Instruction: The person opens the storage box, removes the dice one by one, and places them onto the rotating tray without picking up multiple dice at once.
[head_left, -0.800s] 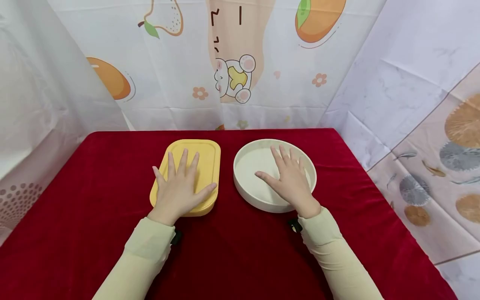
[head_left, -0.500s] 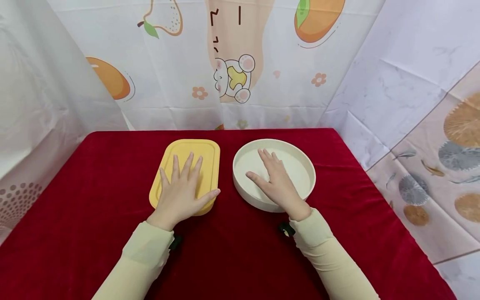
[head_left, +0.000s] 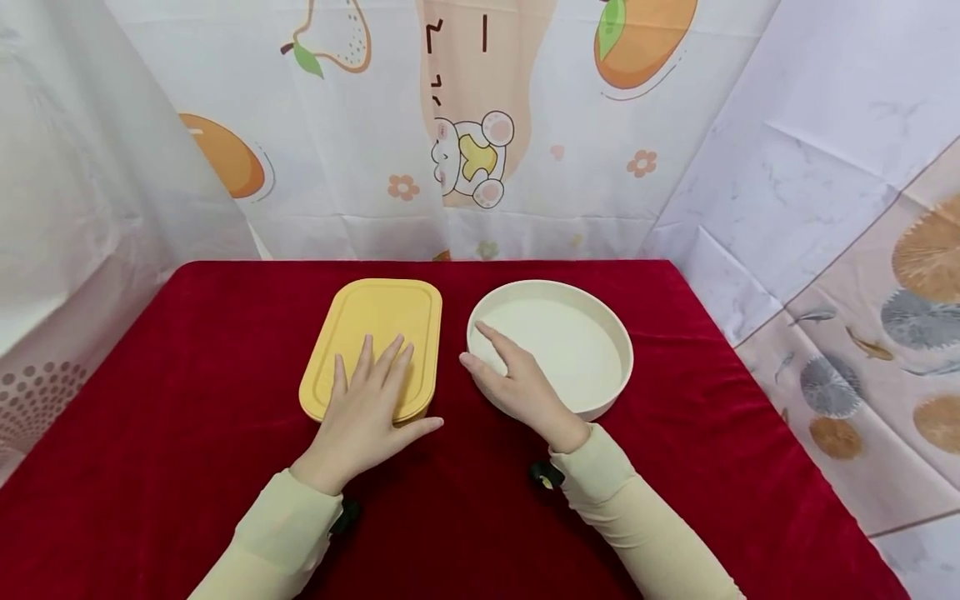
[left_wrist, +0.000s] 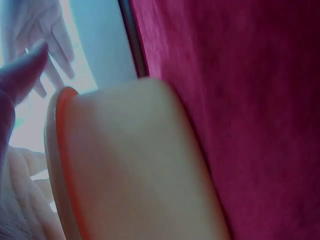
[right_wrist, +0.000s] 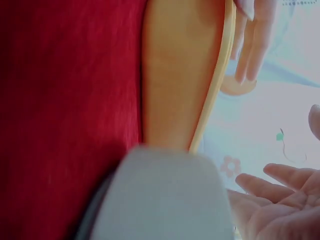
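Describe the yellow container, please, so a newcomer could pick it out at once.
On the red cloth, look to the person's left side. The yellow container is there, partly under the left hand; unlike the round, open cream dish, it is a lidded, rounded rectangle.

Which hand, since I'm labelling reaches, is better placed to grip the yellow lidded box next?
Probably the left hand: it is spread over the yellow lidded box, while the right hand is nearer the round cream tray.

The head view is bright, the wrist views hazy and soft-focused.
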